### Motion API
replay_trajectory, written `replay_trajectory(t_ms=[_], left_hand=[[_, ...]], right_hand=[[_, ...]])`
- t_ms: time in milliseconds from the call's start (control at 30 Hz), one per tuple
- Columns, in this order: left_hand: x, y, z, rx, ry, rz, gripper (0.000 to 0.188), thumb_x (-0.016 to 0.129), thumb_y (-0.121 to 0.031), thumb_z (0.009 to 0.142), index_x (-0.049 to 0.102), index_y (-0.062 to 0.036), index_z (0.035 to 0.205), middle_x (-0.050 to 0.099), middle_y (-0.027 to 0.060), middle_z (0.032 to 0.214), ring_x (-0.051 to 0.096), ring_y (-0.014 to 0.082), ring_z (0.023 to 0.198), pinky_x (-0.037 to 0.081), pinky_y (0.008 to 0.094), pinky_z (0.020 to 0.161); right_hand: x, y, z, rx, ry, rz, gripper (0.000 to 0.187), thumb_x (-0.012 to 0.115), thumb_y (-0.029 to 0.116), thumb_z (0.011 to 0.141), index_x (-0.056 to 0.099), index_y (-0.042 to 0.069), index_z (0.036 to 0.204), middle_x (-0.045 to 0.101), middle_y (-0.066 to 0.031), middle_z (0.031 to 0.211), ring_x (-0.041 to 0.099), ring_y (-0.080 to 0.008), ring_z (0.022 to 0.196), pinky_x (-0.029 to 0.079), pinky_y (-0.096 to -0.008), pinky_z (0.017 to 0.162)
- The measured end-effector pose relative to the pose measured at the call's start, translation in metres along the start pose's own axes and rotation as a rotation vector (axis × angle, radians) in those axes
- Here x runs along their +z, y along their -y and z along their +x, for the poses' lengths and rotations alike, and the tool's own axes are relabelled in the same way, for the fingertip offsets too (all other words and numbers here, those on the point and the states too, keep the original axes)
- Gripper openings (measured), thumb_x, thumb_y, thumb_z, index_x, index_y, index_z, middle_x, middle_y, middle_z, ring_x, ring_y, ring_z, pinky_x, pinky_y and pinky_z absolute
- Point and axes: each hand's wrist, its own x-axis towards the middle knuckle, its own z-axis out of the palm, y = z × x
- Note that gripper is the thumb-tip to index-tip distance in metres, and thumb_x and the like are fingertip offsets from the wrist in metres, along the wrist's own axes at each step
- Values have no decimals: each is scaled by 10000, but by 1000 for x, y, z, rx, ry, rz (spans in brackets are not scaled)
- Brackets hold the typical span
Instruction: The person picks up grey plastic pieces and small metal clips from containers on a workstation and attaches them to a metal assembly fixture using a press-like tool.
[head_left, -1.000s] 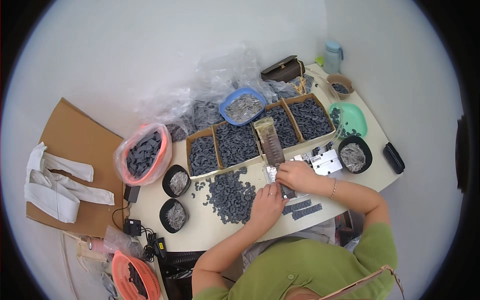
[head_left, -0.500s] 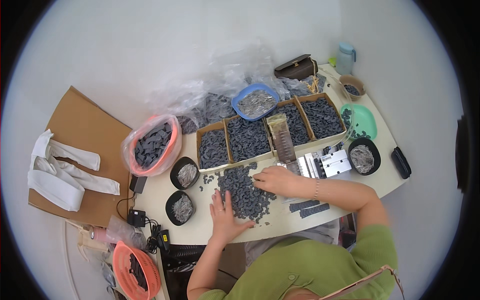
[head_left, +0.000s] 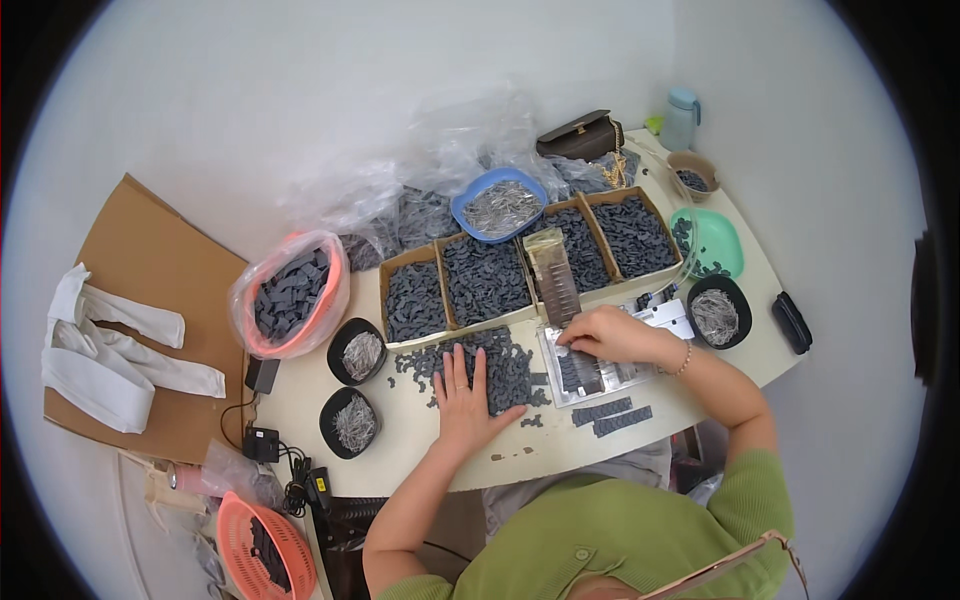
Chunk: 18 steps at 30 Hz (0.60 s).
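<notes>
My left hand (head_left: 465, 405) lies open, fingers spread, on a pile of small dark grey plastic pieces (head_left: 508, 370). My right hand (head_left: 612, 335) is over a silver metal fixture (head_left: 549, 370), its fingertips pressed together; whatever they hold, if anything, is too small to make out. Several grey pieces sit in the fixture beneath those fingers. A translucent brownish notched strip (head_left: 553, 270) runs from the partitioned box down onto the fixture, partly hidden by the right hand. In front of the fixture lie two flat strips of joined grey pieces (head_left: 622, 420).
Behind the pile stands a partitioned cardboard box (head_left: 450, 328) of grey pieces, with a blue tray (head_left: 462, 212) of metal pins on it. Black bowls (head_left: 334, 425) of pins flank the work area. At right are a green tray (head_left: 728, 235) and a black case (head_left: 791, 322).
My right hand has moved right, from the pile to the fixture. My left hand has slid up onto the pile, which has shifted away from the front edge. The view has shifted slightly.
</notes>
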Motion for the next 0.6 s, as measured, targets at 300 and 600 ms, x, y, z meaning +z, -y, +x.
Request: replay_trajectory(t_ms=[300, 600], left_hand=[[-10, -19, 3, 82, -148, -74, 950, 786, -402, 690, 307, -85, 1446, 180, 253, 1502, 154, 428, 1400, 90, 608, 1085], [-13, -27, -20, 217, -225, -268, 326, 712, -71, 735, 642, -76, 1053, 581, 92, 1031, 549, 298, 998, 402, 440, 891]], right_hand=[[25, -7, -12, -128, -175, -305, 241, 628, 54, 774, 648, 57, 1014, 632, -106, 859, 636, -279, 815, 521, -377, 724], [30, 2, -15, -165, -283, -249, 159, 630, 99, 779, 648, 56, 931, 591, -76, 850, 614, -275, 798, 515, -365, 676]])
